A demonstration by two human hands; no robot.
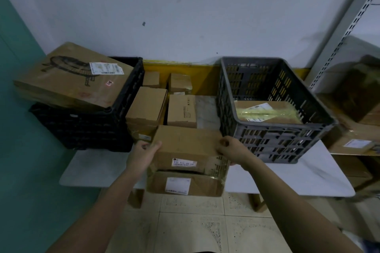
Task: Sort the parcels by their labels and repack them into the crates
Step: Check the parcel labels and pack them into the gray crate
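Your single head-worn wide-angle camera looks forward and down, close over the table point(92, 170), taking in crates, wall point(185, 6) and tiled floor point(185, 222).

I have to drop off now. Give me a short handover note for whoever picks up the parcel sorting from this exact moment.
Left hand and right hand: each has a grip on one end of the top parcel, stacked on another parcel at the table's front edge.
Done: grey crate holds one taped parcel; black crate carries a large box across its rim.
Left: held parcel, the one beneath, and loose boxes between crates.
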